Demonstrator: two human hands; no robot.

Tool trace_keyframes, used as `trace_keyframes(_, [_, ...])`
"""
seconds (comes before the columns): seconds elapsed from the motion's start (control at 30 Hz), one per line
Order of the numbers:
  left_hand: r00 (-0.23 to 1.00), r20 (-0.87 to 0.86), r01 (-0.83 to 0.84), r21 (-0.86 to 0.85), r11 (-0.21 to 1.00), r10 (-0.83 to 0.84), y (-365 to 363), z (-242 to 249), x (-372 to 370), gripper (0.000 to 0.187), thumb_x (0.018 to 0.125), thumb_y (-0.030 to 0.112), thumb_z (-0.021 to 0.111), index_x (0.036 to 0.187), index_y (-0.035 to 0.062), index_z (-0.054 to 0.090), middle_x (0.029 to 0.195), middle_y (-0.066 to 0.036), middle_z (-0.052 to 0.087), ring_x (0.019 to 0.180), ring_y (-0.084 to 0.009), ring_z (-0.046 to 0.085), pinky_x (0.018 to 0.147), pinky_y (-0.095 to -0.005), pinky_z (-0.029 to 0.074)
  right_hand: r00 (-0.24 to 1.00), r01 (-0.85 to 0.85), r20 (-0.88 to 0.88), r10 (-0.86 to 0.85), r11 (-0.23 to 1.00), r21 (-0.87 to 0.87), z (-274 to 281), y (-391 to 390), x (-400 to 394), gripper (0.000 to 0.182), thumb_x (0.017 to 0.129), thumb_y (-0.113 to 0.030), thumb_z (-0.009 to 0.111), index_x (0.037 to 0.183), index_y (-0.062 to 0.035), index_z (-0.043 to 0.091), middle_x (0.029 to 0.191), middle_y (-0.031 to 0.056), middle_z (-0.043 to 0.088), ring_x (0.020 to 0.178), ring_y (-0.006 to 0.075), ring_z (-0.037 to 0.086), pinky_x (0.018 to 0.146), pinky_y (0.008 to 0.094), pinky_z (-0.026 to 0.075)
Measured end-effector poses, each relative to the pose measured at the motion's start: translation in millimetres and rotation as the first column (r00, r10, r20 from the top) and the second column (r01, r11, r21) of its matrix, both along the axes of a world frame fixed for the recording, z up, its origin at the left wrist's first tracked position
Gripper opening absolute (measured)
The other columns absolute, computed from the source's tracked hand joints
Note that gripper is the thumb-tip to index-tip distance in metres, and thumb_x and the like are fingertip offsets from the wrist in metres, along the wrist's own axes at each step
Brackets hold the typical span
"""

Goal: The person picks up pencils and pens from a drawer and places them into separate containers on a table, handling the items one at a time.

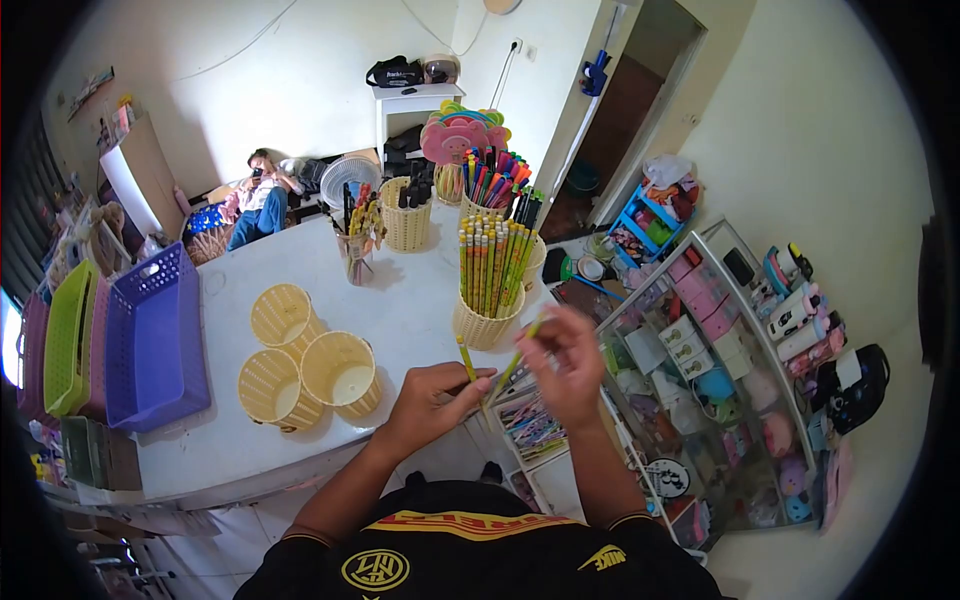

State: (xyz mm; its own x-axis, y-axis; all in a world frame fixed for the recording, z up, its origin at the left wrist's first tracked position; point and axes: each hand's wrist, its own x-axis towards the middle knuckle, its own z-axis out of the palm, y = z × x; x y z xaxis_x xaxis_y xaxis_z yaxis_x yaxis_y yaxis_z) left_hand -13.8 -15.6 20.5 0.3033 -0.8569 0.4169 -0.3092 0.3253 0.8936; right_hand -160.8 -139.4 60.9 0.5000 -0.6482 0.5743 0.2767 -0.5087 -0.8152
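Observation:
My left hand [432, 402] is closed on a yellow-green pencil [465, 356] that sticks up past the fingers. Another yellow-green pencil [510, 366] slants down from the pinched fingers of my right hand [568, 368], its lower end close to my left thumb. Just beyond both hands stands a cream woven basket [486, 325], packed with upright patterned pencils [490, 265] and some dark-capped pens [527, 208]. On the white table [225, 370] to the left, three cream baskets [340, 372] stand together with nothing visible in them.
Behind are a basket of black-capped pens [406, 225], colourful markers [497, 178] and a clear cup [355, 265] of pens. Purple [155, 340] and green trays [70, 340] line the left edge. A glass showcase [700, 370] stands right. A person [262, 205] sits by the far wall.

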Motion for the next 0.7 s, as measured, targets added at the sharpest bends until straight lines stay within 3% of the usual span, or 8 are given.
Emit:
trace_keyframes(0.03, [0.99,-0.137,-0.012,0.02,1.0,0.015,0.8,0.7,-1.8,0.017,0.092,0.011,0.071,0.097,-0.0055,0.072,0.074,-0.012,0.068,0.064,-0.0116,0.063,0.06,-0.0274,0.05,0.996,0.052,0.069,-0.05,0.998,-0.024,10.8,-10.1,-2.2,0.044,0.09,0.003,0.068,0.13,0.0011,0.05,0.097,0.0119,0.068,0.084,0.0137,0.065,0.072,0.027,0.055])
trace_keyframes(0.27, [0.989,-0.125,-0.073,0.084,0.994,0.083,1.0,-0.9,-0.1,0.02,0.096,0.011,0.065,0.102,-0.0074,0.073,0.076,-0.01,0.071,0.068,-0.0096,0.064,0.063,-0.026,0.051,0.845,0.375,0.465,-0.265,0.912,-0.163,76.1,-57.7,23.1,0.044,0.091,0.002,0.067,0.13,-0.0034,0.048,0.101,0.012,0.067,0.087,0.0132,0.065,0.068,0.0239,0.053])
trace_keyframes(0.33, [0.993,-0.085,-0.07,0.089,0.994,0.077,1.1,0.0,1.5,0.021,0.096,0.011,0.066,0.102,-0.0078,0.072,0.077,-0.01,0.07,0.067,-0.0097,0.065,0.062,-0.0256,0.051,0.934,0.286,0.293,-0.203,0.917,-0.276,58.2,-72.0,39.4,0.038,0.09,-0.003,0.071,0.124,-0.0029,0.054,0.1,0.0119,0.066,0.086,0.0133,0.065,0.068,0.0246,0.053])
trace_keyframes(0.4, [0.99,-0.111,-0.078,0.073,0.994,0.086,-1.7,-7.1,0.9,0.02,0.095,0.013,0.068,0.098,-0.0067,0.072,0.075,-0.01,0.069,0.066,-0.0099,0.064,0.061,-0.0259,0.051,0.972,0.153,-0.093,-0.218,0.878,-0.454,46.3,-68.9,44.7,0.035,0.087,-0.007,0.076,0.117,-0.0007,0.06,0.1,0.0106,0.064,0.082,0.016,0.064,0.07,0.028,0.052])
trace_keyframes(0.43, [0.986,-0.137,-0.083,0.062,0.995,0.09,-2.4,-10.2,0.5,0.021,0.095,0.015,0.069,0.095,-0.0057,0.072,0.073,-0.011,0.069,0.064,-0.0102,0.063,0.06,-0.0261,0.05,0.974,0.144,-0.092,-0.208,0.876,-0.461,45.0,-65.3,49.0,0.035,0.087,-0.007,0.076,0.117,-0.0007,0.06,0.1,0.0106,0.064,0.082,0.016,0.064,0.07,0.028,0.052])
trace_keyframes(0.5, [0.985,-0.144,-0.08,0.074,0.994,0.09,-2.4,-10.7,0.3,0.02,0.094,0.015,0.07,0.095,-0.0052,0.072,0.074,-0.011,0.069,0.063,-0.0109,0.063,0.059,-0.0267,0.05,0.936,0.194,-0.036,-0.35,0.6,-0.776,42.7,-58.9,54.9,0.033,0.084,-0.008,0.077,0.113,-0.0014,0.064,0.099,0.0092,0.064,0.08,0.0189,0.063,0.072,0.0318,0.051])
trace_keyframes(0.6, [0.988,-0.136,-0.069,0.069,0.995,0.078,0.2,-5.2,-1.8,0.02,0.094,0.015,0.07,0.095,-0.0044,0.072,0.074,-0.011,0.068,0.062,-0.0124,0.063,0.058,-0.028,0.049,0.917,0.289,-0.012,-0.399,0.682,-0.672,34.0,-38.4,34.0,0.04,0.083,-0.009,0.078,0.12,-0.0031,0.063,0.099,0.0087,0.065,0.081,0.0214,0.062,0.074,0.0345,0.05])
trace_keyframes(0.7, [0.998,-0.017,-0.056,0.012,0.998,0.056,1.4,-12.9,1.5,0.017,0.091,0.013,0.071,0.094,-0.0035,0.071,0.074,-0.012,0.067,0.062,-0.0152,0.063,0.059,-0.0293,0.049,0.969,-0.045,-0.239,-0.06,0.911,-0.41,19.3,-3.6,12.2,0.045,0.083,-0.007,0.077,0.124,-0.0006,0.06,0.1,0.0113,0.066,0.081,0.0225,0.063,0.074,0.0353,0.052])
